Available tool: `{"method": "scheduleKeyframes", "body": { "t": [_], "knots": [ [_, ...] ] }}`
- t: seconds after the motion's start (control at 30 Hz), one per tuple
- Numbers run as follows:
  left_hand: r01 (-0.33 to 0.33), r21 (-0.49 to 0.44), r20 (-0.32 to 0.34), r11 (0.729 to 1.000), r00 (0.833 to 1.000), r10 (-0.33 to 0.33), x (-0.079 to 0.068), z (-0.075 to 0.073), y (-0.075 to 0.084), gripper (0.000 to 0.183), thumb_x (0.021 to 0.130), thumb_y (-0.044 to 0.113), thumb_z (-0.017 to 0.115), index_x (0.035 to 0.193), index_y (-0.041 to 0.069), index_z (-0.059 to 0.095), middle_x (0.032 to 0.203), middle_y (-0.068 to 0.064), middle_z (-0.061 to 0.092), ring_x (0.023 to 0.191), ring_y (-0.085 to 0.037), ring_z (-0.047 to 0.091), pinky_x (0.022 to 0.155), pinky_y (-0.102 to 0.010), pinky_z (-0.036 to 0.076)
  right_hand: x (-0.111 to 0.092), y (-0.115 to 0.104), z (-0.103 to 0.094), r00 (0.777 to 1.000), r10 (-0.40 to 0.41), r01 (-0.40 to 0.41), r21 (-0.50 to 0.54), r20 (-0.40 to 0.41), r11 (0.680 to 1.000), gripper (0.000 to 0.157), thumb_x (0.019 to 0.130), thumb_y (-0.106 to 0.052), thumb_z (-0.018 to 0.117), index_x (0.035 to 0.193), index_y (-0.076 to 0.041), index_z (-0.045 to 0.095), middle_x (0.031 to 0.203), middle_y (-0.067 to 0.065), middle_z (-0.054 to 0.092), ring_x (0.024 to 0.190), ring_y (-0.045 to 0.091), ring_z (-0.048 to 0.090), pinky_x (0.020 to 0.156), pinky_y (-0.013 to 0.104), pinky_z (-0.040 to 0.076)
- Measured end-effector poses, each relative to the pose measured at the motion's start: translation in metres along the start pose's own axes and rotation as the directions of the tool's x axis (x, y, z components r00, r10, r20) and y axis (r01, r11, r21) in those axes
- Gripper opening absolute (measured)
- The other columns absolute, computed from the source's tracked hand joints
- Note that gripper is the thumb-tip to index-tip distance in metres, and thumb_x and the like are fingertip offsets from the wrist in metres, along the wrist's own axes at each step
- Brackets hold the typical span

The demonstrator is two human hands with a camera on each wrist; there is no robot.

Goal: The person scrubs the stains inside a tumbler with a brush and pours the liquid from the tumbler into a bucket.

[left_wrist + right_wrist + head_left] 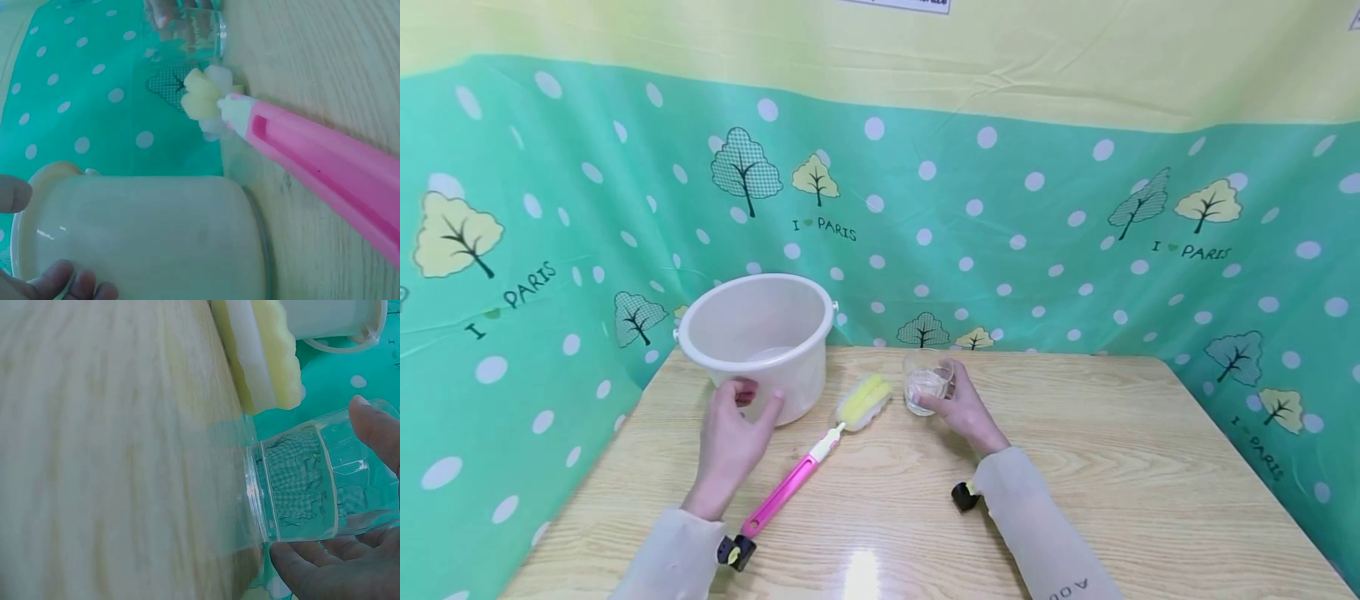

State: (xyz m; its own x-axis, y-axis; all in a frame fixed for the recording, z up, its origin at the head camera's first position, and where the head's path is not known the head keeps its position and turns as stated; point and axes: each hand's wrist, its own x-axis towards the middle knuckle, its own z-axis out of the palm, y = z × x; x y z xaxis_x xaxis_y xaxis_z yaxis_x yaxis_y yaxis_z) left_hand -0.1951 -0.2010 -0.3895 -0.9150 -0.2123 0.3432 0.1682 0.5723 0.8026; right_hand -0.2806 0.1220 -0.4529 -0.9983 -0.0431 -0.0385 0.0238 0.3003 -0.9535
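A white bucket [760, 367] stands upright at the back left of the wooden table. My left hand [733, 437] is at its front wall below the rim, thumb and fingers spread apart. Those fingers [81, 284] lie against the bucket's side in the left wrist view. To the right, a clear drinking glass [921, 387] stands upright, partly filled with clear liquid. My right hand [958, 408] holds it from the right, thumb [375, 428] on one side and fingers on the other. Between the hands lies a sponge bottle brush with a pink handle [786, 492] and yellow-and-white head [863, 402].
The light wooden table [1112, 483] ends at a green polka-dot curtain [1030, 242] with tree prints, hanging behind and at both sides. The brush lies diagonally, its head between bucket and glass, its handle end near my left wrist.
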Motion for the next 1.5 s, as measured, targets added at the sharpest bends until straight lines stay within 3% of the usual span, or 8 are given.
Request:
{"method": "scheduleKeyframes", "body": {
  "t": [0.27,0.57,0.8,1.3,1.5],
  "knots": [
    [0.016,-0.065,-0.081,0.998,0.996,-0.021,0.004,-0.003,0.000,0.046,0.090,0.034,0.065,0.109,-0.006,0.053,0.108,-0.018,0.054,0.100,-0.032,0.051,0.087,-0.046,0.043,-0.001,0.000,0.000,1.000,-0.009,0.009,-0.014,-0.003,1.000,0.094,0.076,-0.031,0.081,0.148,-0.018,0.023,0.147,0.006,0.035,0.133,0.034,0.035,0.107,0.052,0.029],
    [0.058,-0.105,-0.195,0.993,0.978,-0.078,0.009,-0.006,-0.005,0.048,0.092,0.044,0.058,0.102,-0.002,0.052,0.102,-0.013,0.055,0.095,-0.023,0.052,0.078,-0.033,0.045,-0.001,0.000,0.000,1.000,-0.008,0.008,-0.031,-0.002,0.999,0.093,0.076,-0.033,0.080,0.148,-0.018,0.023,0.147,0.005,0.035,0.133,0.035,0.035,0.107,0.053,0.028],
    [0.128,-0.162,-0.221,0.979,0.962,-0.162,0.014,-0.009,-0.005,0.049,0.092,0.048,0.055,0.101,0.001,0.047,0.103,-0.011,0.050,0.098,-0.021,0.049,0.084,-0.034,0.044,0.000,-0.001,-0.001,1.000,0.002,-0.002,-0.027,-0.009,1.000,0.092,0.077,-0.032,0.080,0.148,-0.018,0.023,0.148,0.006,0.035,0.134,0.034,0.035,0.108,0.051,0.027],
    [0.170,-0.299,-0.288,0.939,0.922,-0.259,0.023,-0.012,-0.007,0.051,0.089,0.050,0.059,0.109,0.006,0.042,0.109,-0.003,0.041,0.103,-0.017,0.040,0.089,-0.035,0.035,-0.001,0.001,0.000,1.000,-0.002,0.001,-0.037,-0.001,0.999,0.092,0.076,-0.034,0.080,0.147,-0.020,0.023,0.147,0.004,0.035,0.136,0.036,0.032,0.108,0.053,0.027],
    [0.173,-0.326,-0.286,0.929,0.919,-0.271,0.026,-0.012,-0.005,0.053,0.089,0.047,0.061,0.113,0.004,0.042,0.110,-0.003,0.042,0.104,-0.018,0.041,0.093,-0.037,0.032,0.000,0.001,0.000,1.000,-0.004,0.004,-0.043,-0.008,0.999,0.092,0.076,-0.036,0.080,0.147,-0.020,0.024,0.147,0.004,0.036,0.135,0.036,0.033,0.108,0.053,0.027]
  ]
}}
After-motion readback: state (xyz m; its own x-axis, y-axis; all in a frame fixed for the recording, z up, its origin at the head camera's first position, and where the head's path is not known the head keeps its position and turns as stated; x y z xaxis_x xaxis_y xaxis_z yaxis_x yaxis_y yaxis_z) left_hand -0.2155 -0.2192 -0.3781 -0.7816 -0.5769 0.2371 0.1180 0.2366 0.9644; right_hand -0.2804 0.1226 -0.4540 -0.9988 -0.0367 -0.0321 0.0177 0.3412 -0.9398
